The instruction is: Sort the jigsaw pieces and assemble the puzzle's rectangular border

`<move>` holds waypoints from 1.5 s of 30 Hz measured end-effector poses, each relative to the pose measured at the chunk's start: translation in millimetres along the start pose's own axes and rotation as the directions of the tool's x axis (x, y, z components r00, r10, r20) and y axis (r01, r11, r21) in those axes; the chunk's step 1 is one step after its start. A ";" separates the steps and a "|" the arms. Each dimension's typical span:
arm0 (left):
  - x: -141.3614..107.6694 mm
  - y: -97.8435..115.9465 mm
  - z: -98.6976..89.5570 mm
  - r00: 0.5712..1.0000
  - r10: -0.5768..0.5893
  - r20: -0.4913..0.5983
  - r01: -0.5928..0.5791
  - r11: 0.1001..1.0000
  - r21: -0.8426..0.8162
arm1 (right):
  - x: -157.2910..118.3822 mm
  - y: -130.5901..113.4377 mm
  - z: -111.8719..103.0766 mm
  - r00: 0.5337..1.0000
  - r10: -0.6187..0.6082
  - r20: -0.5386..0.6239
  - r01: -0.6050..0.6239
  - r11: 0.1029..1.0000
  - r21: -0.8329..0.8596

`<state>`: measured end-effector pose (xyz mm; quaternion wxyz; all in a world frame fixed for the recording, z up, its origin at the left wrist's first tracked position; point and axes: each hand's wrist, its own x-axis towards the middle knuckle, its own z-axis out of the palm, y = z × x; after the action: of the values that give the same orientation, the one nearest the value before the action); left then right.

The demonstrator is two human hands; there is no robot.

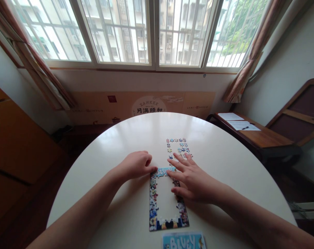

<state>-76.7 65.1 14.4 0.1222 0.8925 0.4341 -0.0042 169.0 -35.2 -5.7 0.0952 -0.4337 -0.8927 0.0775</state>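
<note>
A jigsaw puzzle frame [153,207] lies on the round white table, its border joined and its middle showing bare tabletop. My left hand [137,164] has curled fingers, with the thumb stretched to the frame's top left corner; nothing shows in its grip. Over the frame's top right part is my right hand [191,178], fingers spread and fingertips on or just above the pieces. Beyond it, loose puzzle pieces [176,140] are laid out in rows, partly hidden by that hand.
A blue box marked Bluey [183,241] lies at the table's [94,162] near edge. To the right, a wooden bench [271,135] holds papers [242,125] and a pen. Windows and curtains stand behind the table.
</note>
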 end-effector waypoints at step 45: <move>13.1 -10.3 3.8 0.999 0.039 -0.008 -0.039 0.998 -0.039 | -0.9 98.8 -0.7 0.645 0.672 -0.364 -0.475 0.726 0.497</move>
<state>-76.2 80.5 7.0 0.1381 0.8983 0.4170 0.0099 244.8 24.5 -26.9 0.3798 -0.6772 -0.6136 0.1438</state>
